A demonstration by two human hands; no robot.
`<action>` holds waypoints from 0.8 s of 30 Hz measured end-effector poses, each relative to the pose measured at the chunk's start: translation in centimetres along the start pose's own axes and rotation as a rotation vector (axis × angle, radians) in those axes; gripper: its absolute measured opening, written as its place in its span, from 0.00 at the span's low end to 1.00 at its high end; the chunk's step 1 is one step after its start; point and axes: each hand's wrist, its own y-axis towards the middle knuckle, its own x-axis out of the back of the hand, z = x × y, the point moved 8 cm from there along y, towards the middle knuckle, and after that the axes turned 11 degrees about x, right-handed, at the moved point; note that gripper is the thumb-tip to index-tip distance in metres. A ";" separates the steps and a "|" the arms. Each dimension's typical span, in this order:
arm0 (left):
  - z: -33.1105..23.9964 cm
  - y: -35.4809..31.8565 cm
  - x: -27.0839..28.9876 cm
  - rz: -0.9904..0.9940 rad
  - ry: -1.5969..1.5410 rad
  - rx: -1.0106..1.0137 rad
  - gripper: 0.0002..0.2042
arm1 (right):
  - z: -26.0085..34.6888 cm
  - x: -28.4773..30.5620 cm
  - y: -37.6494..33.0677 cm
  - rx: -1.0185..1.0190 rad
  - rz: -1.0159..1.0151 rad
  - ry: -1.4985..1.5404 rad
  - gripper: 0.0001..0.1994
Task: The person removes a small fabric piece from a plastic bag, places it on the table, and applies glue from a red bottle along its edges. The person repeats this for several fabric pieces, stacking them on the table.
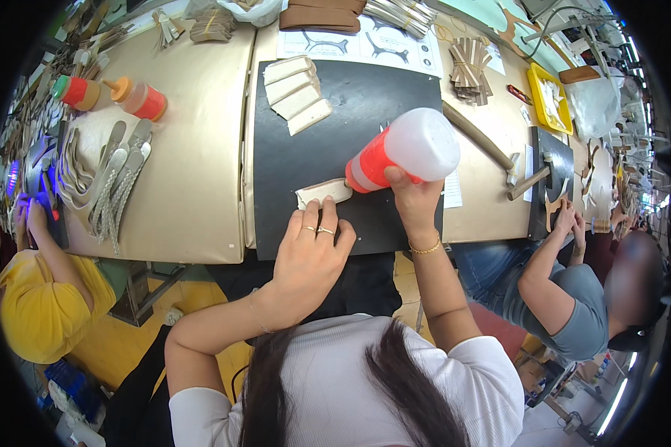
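My right hand is wrapped round a translucent squeeze bottle with a red band. The bottle is tipped so its narrow end meets the right end of a small cream-coloured strip. That strip lies on a black board in front of me. Fingertips of my left hand rest on the strip's near edge, the fingers stretched out and slightly apart. Farther up the board, several similar cream pieces lie in an overlapping row.
A hammer lies right of the board. Bundled strips and a yellow tray stand beyond it. Two capped squeeze bottles and braided straps are at left. Co-workers sit on both sides; one's hands are at right.
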 end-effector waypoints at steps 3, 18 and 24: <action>0.3 0.3 0.6 0.001 -0.064 -0.010 0.16 | -0.1 0.6 -1.4 0.002 -0.017 -0.019 0.25; 9.4 4.8 -0.3 0.117 -0.465 0.278 0.12 | -1.4 3.3 -5.5 -0.045 -0.137 0.067 0.39; 10.0 5.1 -2.0 0.234 -0.521 0.319 0.11 | -1.2 2.0 -5.8 -0.066 -0.087 0.141 0.43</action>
